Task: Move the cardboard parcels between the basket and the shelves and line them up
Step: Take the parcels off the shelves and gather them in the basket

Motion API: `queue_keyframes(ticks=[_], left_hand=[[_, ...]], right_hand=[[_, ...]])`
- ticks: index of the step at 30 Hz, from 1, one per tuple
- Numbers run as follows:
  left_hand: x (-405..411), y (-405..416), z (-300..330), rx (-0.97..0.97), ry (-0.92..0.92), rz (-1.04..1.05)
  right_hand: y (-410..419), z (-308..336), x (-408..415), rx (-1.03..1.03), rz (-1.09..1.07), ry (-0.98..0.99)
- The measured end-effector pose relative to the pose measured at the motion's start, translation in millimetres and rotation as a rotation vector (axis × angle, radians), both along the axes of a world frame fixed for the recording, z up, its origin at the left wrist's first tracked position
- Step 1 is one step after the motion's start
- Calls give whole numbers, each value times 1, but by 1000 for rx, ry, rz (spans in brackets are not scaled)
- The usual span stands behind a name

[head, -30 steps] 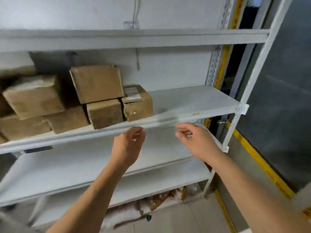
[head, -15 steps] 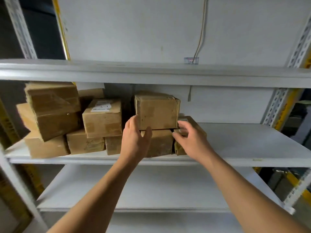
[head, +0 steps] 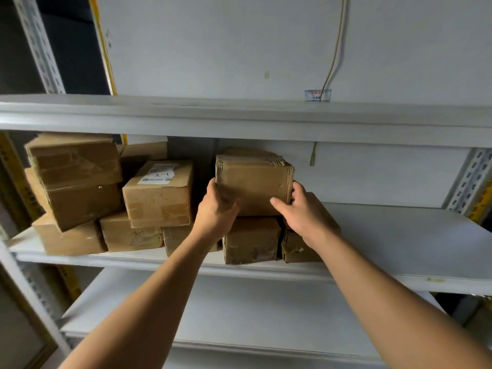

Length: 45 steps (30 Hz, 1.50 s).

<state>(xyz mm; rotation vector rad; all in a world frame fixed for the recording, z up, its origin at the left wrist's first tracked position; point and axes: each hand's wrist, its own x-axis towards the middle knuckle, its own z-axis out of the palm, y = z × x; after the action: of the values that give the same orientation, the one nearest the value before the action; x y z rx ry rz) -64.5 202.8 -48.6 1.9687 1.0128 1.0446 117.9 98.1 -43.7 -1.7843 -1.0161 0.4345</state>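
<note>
Several brown cardboard parcels are stacked on the left half of a white shelf (head: 399, 235). The rightmost upper parcel (head: 253, 185) rests on two lower parcels (head: 251, 241). My left hand (head: 217, 209) grips its lower left corner and my right hand (head: 300, 211) grips its lower right edge, fingers wrapped round the side. A labelled parcel (head: 159, 193) stands just left of it, with a dark gap between. Further left, a tilted parcel (head: 77, 161) sits on top of another stack. No basket is in view.
A white shelf board (head: 239, 115) runs close above the parcels. Another shelf (head: 213, 315) lies below. A perforated upright (head: 471, 179) stands at the right, another upright (head: 40, 46) at the upper left. A cable (head: 335, 43) hangs down the back wall.
The view swung left to face the parcels. Both hands rose from in front of the shelf edge and closed on the upper right parcel's two sides.
</note>
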Motion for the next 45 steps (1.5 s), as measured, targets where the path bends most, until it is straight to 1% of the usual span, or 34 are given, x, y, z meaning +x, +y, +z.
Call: queue_keyframes(ticks=[5, 9, 12, 14, 18, 24, 26, 28, 30, 32, 34, 36, 38, 40, 43, 45], left_hand=[[-2, -1, -7, 113, -104, -2], [-7, -14, -12, 217, -135, -3], [-7, -26, -15, 260, -200, -70], [-5, -36, -13, 232, -251, -140], [4, -63, 0, 81, -283, -296], [36, -111, 8, -165, -258, -654], [56, -136, -3, -257, -299, -723], [76, -162, -18, -396, -368, -762], [93, -190, -33, -522, -394, -777], [107, -222, -42, -632, -398, -798], [118, -258, -51, -712, -389, -852], [127, -295, -62, -790, -348, -925], [135, -336, -78, -849, -262, -981], [137, -379, -96, -884, -140, -1007], [136, -436, -119, -837, 64, -1038], [138, -466, -136, -769, 146, -1060]], right_hand=[[-12, -3, 0, 111, 20, 25], [-38, -3, -4, 230, -9, 101], [-62, -3, -8, 328, -32, 157], [-79, 0, -10, 365, -60, 166], [-123, 14, -11, 427, -137, 111], [-204, 20, 0, 465, -294, 20], [-232, 8, 6, 429, -393, 27], [-257, -8, 9, 397, -564, 9], [-278, -24, 8, 431, -698, 64], [-299, -42, 1, 533, -699, 243], [-323, -62, -7, 563, -655, 405], [-351, -82, -14, 587, -619, 485], [-387, -100, -20, 663, -610, 534], [-432, -117, -26, 723, -652, 582], [-507, -147, -37, 716, -784, 639], [-554, -169, -47, 678, -876, 667]])
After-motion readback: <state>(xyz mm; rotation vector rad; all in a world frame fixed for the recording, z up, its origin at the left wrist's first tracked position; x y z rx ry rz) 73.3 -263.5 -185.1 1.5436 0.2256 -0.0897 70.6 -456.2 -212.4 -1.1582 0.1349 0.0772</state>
